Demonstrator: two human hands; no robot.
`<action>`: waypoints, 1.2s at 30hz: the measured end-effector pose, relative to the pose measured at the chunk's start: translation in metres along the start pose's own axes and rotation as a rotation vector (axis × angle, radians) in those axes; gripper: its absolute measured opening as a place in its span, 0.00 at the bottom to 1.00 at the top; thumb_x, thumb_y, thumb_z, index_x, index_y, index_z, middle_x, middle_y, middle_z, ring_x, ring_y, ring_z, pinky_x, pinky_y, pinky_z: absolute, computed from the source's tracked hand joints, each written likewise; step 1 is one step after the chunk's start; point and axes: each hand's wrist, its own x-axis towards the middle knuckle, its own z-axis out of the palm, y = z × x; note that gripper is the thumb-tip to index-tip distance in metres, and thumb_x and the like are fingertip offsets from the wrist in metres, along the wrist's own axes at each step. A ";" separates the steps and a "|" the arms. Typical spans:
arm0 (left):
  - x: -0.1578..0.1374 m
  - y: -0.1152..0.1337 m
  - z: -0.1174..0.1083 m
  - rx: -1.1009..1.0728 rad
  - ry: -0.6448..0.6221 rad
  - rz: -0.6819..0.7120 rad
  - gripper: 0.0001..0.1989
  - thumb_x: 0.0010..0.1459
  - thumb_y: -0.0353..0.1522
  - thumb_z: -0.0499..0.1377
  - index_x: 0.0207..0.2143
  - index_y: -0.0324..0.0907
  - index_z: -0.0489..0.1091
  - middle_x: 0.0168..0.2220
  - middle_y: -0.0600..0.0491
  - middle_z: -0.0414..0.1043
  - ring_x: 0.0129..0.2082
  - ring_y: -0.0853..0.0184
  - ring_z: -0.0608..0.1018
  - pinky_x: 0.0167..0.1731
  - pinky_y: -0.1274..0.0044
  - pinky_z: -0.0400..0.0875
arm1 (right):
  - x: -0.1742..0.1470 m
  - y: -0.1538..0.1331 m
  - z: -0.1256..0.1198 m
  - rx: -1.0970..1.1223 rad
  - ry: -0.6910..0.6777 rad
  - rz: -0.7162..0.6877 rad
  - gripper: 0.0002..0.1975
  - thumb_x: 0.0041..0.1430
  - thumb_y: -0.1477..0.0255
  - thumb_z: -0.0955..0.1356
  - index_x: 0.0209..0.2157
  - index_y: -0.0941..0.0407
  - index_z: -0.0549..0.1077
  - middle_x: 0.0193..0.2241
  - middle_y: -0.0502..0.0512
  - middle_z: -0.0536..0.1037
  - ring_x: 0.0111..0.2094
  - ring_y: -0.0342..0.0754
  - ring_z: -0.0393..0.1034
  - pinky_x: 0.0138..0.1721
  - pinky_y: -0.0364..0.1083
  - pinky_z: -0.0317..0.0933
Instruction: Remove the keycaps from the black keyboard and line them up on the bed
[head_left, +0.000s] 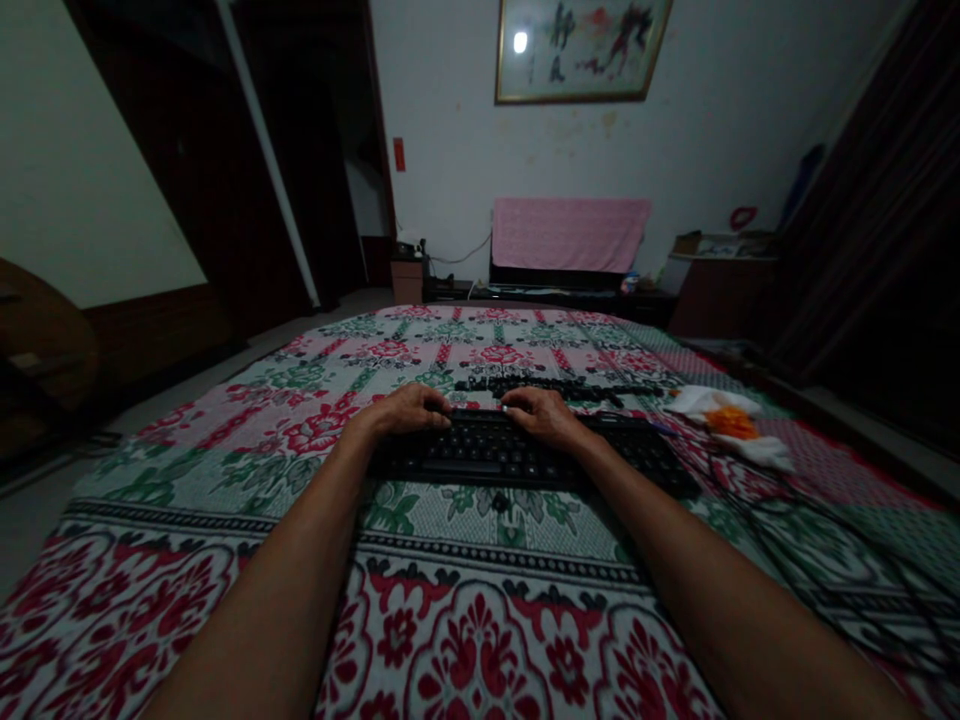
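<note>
A black keyboard [480, 455] lies on a patterned bedspread, its long side facing me. My left hand [411, 408] is at its back left edge, thumb over the keys and the other fingers curled at the rim. My right hand [546, 416] is bent over the back middle of the keyboard, thumb and forefinger close together. A small pale spot shows at those fingertips; whether it is a nail or a small part is unclear. Behind the keyboard lies a row of small black pieces, apparently loose keycaps [555, 386]. One small black piece [499, 503] sits in front of it.
White tissue [761, 450] with an orange item [731, 422] on it lies right of the keyboard. Black cable [810, 540] loops across the bedspread [480, 640] at the right. Beyond stands a low cabinet with a pink cloth [570, 235] draped over a screen-like object.
</note>
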 end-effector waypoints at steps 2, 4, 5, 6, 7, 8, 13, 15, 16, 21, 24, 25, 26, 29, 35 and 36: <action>0.000 0.001 0.000 -0.019 -0.015 -0.007 0.19 0.43 0.38 0.59 0.39 0.41 0.72 0.36 0.54 0.75 0.36 0.66 0.74 0.38 0.77 0.65 | 0.000 0.000 0.000 -0.002 0.007 0.001 0.11 0.53 0.75 0.64 0.38 0.56 0.74 0.39 0.54 0.77 0.42 0.47 0.70 0.46 0.46 0.61; 0.000 0.001 0.001 -0.025 -0.021 -0.008 0.19 0.43 0.38 0.59 0.39 0.41 0.72 0.35 0.54 0.75 0.35 0.66 0.74 0.37 0.77 0.65 | 0.000 0.000 0.000 -0.005 0.008 0.000 0.12 0.53 0.75 0.64 0.39 0.56 0.74 0.39 0.54 0.77 0.42 0.48 0.70 0.46 0.46 0.61; 0.000 0.002 0.001 -0.017 -0.017 -0.008 0.19 0.43 0.38 0.59 0.39 0.41 0.72 0.35 0.54 0.75 0.35 0.66 0.74 0.37 0.77 0.65 | 0.000 0.000 0.000 -0.008 0.006 -0.001 0.12 0.53 0.75 0.64 0.39 0.56 0.74 0.39 0.54 0.77 0.42 0.48 0.70 0.46 0.46 0.61; 0.000 0.002 0.001 -0.002 -0.012 -0.007 0.19 0.43 0.38 0.59 0.39 0.41 0.72 0.35 0.55 0.75 0.35 0.66 0.74 0.36 0.77 0.65 | 0.000 0.000 0.000 -0.009 0.001 -0.002 0.12 0.53 0.75 0.64 0.39 0.56 0.74 0.39 0.54 0.77 0.42 0.48 0.70 0.46 0.46 0.61; 0.000 0.002 0.001 0.017 -0.007 -0.004 0.19 0.43 0.38 0.59 0.39 0.41 0.72 0.35 0.55 0.75 0.35 0.66 0.74 0.36 0.78 0.65 | 0.001 0.001 0.001 -0.010 -0.003 -0.001 0.12 0.53 0.74 0.64 0.39 0.55 0.74 0.39 0.54 0.77 0.42 0.47 0.70 0.46 0.46 0.61; 0.001 0.002 0.002 0.039 -0.005 -0.002 0.19 0.43 0.38 0.59 0.39 0.41 0.72 0.35 0.55 0.75 0.34 0.66 0.74 0.36 0.78 0.65 | 0.001 0.001 0.001 -0.010 -0.008 0.000 0.12 0.53 0.74 0.64 0.39 0.55 0.74 0.39 0.54 0.77 0.42 0.47 0.70 0.46 0.46 0.61; 0.002 0.004 0.002 0.100 0.007 -0.001 0.18 0.43 0.39 0.59 0.38 0.42 0.72 0.36 0.55 0.75 0.34 0.67 0.74 0.34 0.79 0.65 | 0.002 0.003 0.001 0.001 -0.009 -0.004 0.12 0.53 0.75 0.64 0.39 0.55 0.75 0.39 0.54 0.77 0.41 0.47 0.70 0.45 0.46 0.61; 0.001 0.006 0.003 0.103 0.004 -0.010 0.18 0.44 0.38 0.58 0.38 0.42 0.72 0.36 0.55 0.75 0.34 0.67 0.74 0.34 0.80 0.65 | 0.001 0.003 0.001 0.003 -0.007 -0.006 0.12 0.53 0.75 0.64 0.38 0.55 0.75 0.38 0.54 0.77 0.41 0.47 0.70 0.45 0.46 0.61; 0.001 0.007 0.003 0.104 0.002 -0.012 0.18 0.44 0.38 0.58 0.38 0.41 0.72 0.35 0.55 0.75 0.34 0.67 0.74 0.34 0.80 0.65 | 0.001 0.002 0.001 0.003 -0.006 -0.006 0.12 0.53 0.75 0.64 0.38 0.55 0.75 0.38 0.54 0.77 0.41 0.47 0.70 0.45 0.46 0.61; 0.002 0.008 0.004 0.148 0.013 -0.013 0.18 0.44 0.39 0.58 0.38 0.41 0.72 0.34 0.55 0.75 0.33 0.67 0.74 0.33 0.79 0.65 | 0.000 0.000 0.001 0.021 0.013 0.009 0.11 0.52 0.74 0.65 0.38 0.56 0.75 0.37 0.54 0.77 0.40 0.47 0.71 0.44 0.45 0.61; 0.003 0.006 0.005 0.169 0.034 -0.024 0.18 0.45 0.40 0.58 0.38 0.42 0.72 0.34 0.55 0.75 0.33 0.66 0.74 0.33 0.79 0.65 | 0.000 0.000 0.001 0.018 0.014 0.007 0.11 0.52 0.74 0.65 0.38 0.55 0.75 0.37 0.54 0.77 0.40 0.47 0.71 0.44 0.45 0.61; 0.003 0.006 0.005 0.169 0.042 -0.025 0.18 0.44 0.40 0.58 0.38 0.42 0.72 0.35 0.54 0.75 0.33 0.66 0.74 0.32 0.79 0.65 | 0.000 0.000 0.001 0.014 0.011 0.008 0.11 0.52 0.73 0.65 0.38 0.55 0.75 0.37 0.54 0.77 0.40 0.47 0.71 0.44 0.45 0.61; 0.003 0.005 0.006 0.167 0.049 -0.023 0.19 0.44 0.41 0.58 0.38 0.42 0.72 0.35 0.54 0.75 0.33 0.66 0.74 0.33 0.79 0.65 | 0.000 0.000 0.001 0.008 0.007 0.011 0.11 0.52 0.73 0.65 0.39 0.55 0.75 0.37 0.54 0.77 0.40 0.47 0.71 0.44 0.45 0.61; 0.003 0.005 0.006 0.162 0.053 -0.014 0.19 0.44 0.41 0.58 0.38 0.42 0.72 0.35 0.54 0.75 0.34 0.65 0.74 0.33 0.79 0.65 | 0.000 0.001 0.000 0.000 0.000 0.012 0.12 0.53 0.73 0.65 0.39 0.55 0.75 0.37 0.54 0.77 0.40 0.47 0.71 0.44 0.45 0.61; 0.002 0.009 0.005 0.174 0.043 -0.028 0.19 0.44 0.41 0.58 0.39 0.43 0.72 0.36 0.54 0.75 0.35 0.65 0.74 0.34 0.79 0.64 | 0.000 0.003 0.001 0.006 0.000 -0.012 0.12 0.53 0.73 0.65 0.39 0.54 0.75 0.39 0.53 0.77 0.41 0.47 0.70 0.45 0.45 0.61; 0.002 0.010 0.005 0.181 0.038 -0.033 0.19 0.44 0.41 0.58 0.39 0.43 0.72 0.36 0.54 0.75 0.35 0.65 0.74 0.34 0.79 0.64 | 0.001 0.003 0.001 0.007 -0.006 -0.009 0.12 0.52 0.74 0.65 0.39 0.54 0.75 0.39 0.53 0.77 0.42 0.47 0.70 0.45 0.45 0.61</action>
